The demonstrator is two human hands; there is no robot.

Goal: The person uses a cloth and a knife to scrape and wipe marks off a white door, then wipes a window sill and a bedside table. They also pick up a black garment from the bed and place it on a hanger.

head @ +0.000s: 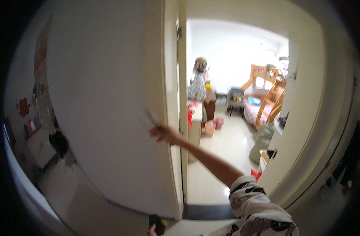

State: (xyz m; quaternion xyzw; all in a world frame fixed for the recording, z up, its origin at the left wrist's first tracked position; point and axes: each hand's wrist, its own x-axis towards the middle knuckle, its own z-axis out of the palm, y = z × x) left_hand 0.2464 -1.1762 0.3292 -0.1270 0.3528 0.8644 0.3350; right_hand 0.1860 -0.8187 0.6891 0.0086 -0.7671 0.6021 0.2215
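Note:
My right arm in a patterned sleeve reaches up across the doorway. My right hand (164, 134) is at the cream door frame (156, 88), beside the white wall (103, 103). A thin dark stick-like tool (152, 118) points up and left from its fingers; blur hides what kind it is. Whether its tip touches the wall I cannot tell. At the bottom edge, my left hand (152, 230) is mostly cut off, with one finger showing around a compact black-and-yellow object (157, 224), its kind unclear.
Through the doorway are a wooden bunk bed (268, 97), a grey chair (236, 98), a white cabinet (196, 126) and a large green sack (262, 143). A dark threshold (208, 211) crosses the floor. Another room with a pale cabinet (41, 147) lies left of the wall.

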